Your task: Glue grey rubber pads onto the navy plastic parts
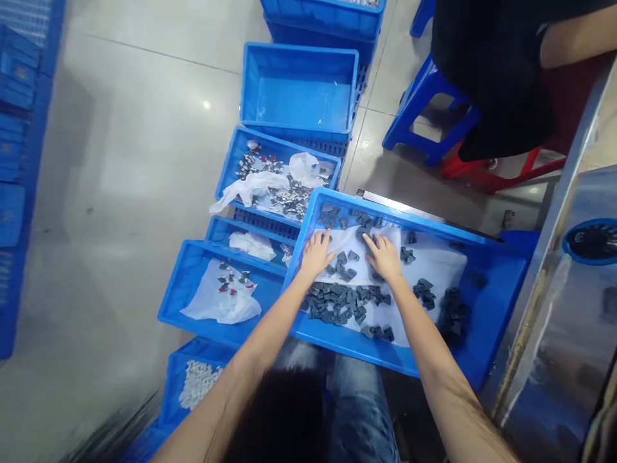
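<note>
Both my hands reach into a large blue plastic bin [357, 350] set across my lap. Small dark grey plastic parts [337, 302] lie in it on white sheets [434, 257], thickest in the near left part. My left hand [316, 254] rests near the bin's left wall, fingers spread over the sheet beside a few parts. To its right, my right hand [384, 257] has its fingers apart, the index finger touching or just beside dark parts near the far wall. Neither hand visibly holds a part.
Left of the bin, a blue crate [168, 308] holds white sheeting and small parts; behind it another crate [226, 151] has mixed pieces. Farther back is an open crate [299, 51]. A metal-edged table [569, 193] stands right. A person in black [491, 77] sits near blue stools [414, 122].
</note>
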Demonstrator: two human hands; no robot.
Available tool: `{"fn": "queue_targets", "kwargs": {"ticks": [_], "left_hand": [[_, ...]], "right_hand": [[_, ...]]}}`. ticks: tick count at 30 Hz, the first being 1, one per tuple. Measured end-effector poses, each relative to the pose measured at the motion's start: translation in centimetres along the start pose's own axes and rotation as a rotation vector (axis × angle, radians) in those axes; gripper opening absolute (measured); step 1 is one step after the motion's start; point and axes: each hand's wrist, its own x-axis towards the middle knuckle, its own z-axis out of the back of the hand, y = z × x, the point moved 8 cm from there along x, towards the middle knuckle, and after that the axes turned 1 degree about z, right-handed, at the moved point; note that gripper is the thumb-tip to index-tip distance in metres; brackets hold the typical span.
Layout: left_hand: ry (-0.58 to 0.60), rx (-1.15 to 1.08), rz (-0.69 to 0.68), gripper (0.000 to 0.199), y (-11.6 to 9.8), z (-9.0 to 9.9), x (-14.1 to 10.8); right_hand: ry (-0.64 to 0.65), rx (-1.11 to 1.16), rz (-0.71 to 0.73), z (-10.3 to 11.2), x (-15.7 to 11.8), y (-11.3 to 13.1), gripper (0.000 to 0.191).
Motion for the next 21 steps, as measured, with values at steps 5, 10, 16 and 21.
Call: {"fn": "queue_targets", "kwargs": {"ticks": [5,10,16,21], "left_hand": [[0.013,-0.013,0.068,0.054,0.5,-0.9,-2.3],[-0.022,-0.02,0.123,0.057,0.8,-1.0,-3.6],[-0.079,-0.327,0.196,0.036,-0.2,-2.1,-9.2],[-0.108,-0.399,0.475,0.046,1.7,-5.4,-15.0]], "right_hand": [[-0.133,0.0,-0.125,0.8,-4.0,-2.9,0.056],[-0.424,0.014,-0.478,2.5,-10.6,-7.7,0.071],[-0.324,0.206,-0.465,-1.0,-14.1,-4.1,0.044],[-0.116,0.389,-0.343,-5.9,-12.7,5.4,0.034]]}}
